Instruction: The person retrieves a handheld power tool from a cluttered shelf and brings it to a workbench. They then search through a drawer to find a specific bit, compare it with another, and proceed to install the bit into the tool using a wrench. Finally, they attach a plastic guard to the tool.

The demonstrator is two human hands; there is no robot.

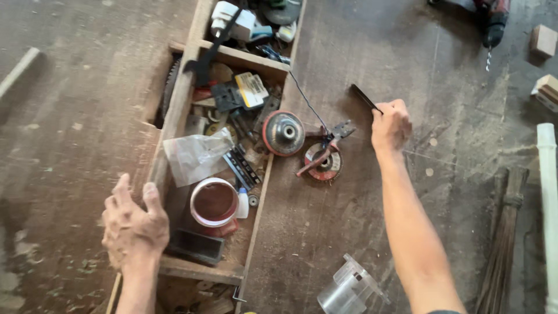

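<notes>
My right hand (pixel 390 125) is closed on a thin dark flat tool (pixel 364 97) that points up and to the left over the wooden surface. My left hand (pixel 133 227) rests with spread fingers on the left rim of a long wooden toolbox (pixel 174 116). Inside the box lie a round tin with a white rim (pixel 214 202), a clear plastic bag (pixel 196 154), a dark block (pixel 196 246) and several small tools. A red-handled pair of pliers (pixel 325 148) lies across a grinding disc (pixel 323 163), next to another disc (pixel 283 133) on the box's right edge.
A clear plastic cup (pixel 350 288) lies on its side at the bottom. A power drill (pixel 494 26) sits at the top right, near small wood blocks (pixel 543 40). A white pipe (pixel 548 197) and a bundle of sticks (pixel 503 244) run along the right side.
</notes>
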